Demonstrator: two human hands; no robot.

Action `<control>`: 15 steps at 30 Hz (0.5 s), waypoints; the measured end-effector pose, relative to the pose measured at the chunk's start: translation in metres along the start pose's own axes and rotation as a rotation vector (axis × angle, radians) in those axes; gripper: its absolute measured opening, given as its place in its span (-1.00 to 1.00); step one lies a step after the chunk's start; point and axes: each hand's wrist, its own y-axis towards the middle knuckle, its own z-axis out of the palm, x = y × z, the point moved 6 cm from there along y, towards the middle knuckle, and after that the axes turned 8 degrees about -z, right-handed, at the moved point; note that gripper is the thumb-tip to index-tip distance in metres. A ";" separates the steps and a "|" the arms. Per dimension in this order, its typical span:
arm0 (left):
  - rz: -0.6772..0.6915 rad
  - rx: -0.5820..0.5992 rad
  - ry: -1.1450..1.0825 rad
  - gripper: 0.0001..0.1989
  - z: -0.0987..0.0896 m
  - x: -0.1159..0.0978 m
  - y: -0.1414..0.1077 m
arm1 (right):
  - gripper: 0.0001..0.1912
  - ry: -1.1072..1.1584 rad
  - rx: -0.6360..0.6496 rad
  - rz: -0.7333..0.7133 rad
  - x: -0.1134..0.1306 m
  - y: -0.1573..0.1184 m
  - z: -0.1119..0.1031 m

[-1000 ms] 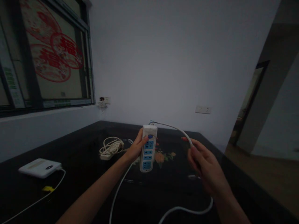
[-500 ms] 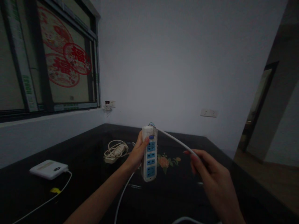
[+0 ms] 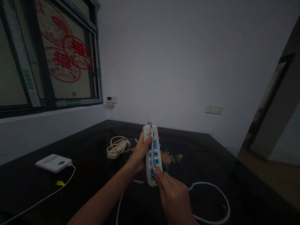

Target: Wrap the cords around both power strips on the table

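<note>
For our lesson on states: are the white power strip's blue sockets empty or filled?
Empty where visible: the blue sockets show no plug, only white cord crossing them.

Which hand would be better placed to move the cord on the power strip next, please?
Probably the right hand: its fingers pinch the cord low on the power strip, while the left hand grips the upper part.

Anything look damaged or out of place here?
Two things. Thin bluish wires loop outside the top of the power strip, where I'd expect them covered. By the window, a wall socket appears to sit askew below a dark opening, as if off its mounting.
</note>
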 end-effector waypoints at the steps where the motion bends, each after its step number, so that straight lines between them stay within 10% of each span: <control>1: 0.011 -0.013 0.021 -0.49 -0.001 0.000 0.000 | -0.63 0.000 -0.004 -0.013 0.000 -0.002 0.002; 7: 0.031 -0.086 0.020 -0.51 -0.005 -0.001 -0.001 | -0.73 0.266 -0.071 0.220 -0.024 -0.007 -0.001; 15: 0.173 -0.148 -0.047 -0.52 -0.001 0.002 -0.013 | -0.69 0.742 0.219 0.493 -0.050 0.009 0.021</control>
